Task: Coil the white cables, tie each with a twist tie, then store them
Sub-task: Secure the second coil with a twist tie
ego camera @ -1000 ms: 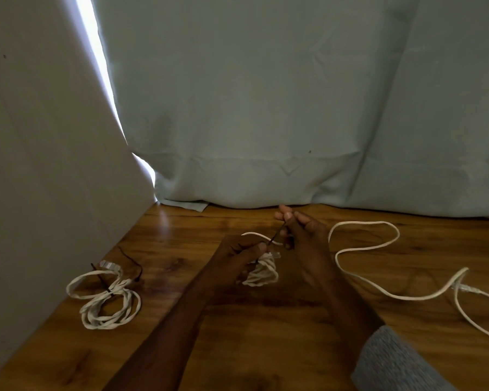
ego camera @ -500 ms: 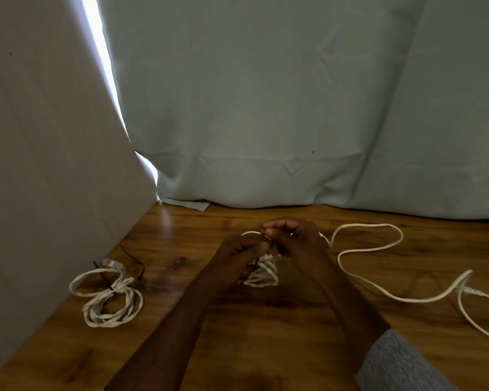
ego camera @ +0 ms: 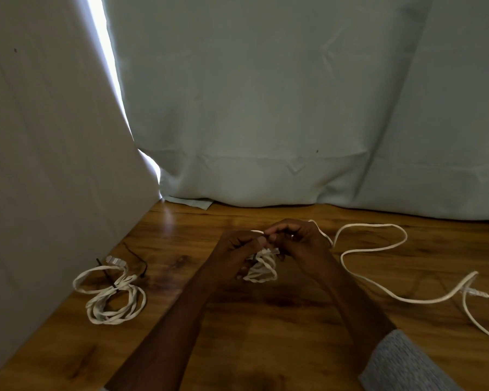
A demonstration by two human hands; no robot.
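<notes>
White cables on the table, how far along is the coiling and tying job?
Done: the coiled cable on the left lies bundled with a dark twist tie round it. In hand: the left hand and right hand hold a small coil together, apparently tying it. Left: the loose cable on the right is still uncoiled, and nothing is stored yet.

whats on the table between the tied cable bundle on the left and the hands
In the head view, a thin dark twist tie lies just right of the tied bundle; beyond it, only bare wooden table up to the left hand.
</notes>
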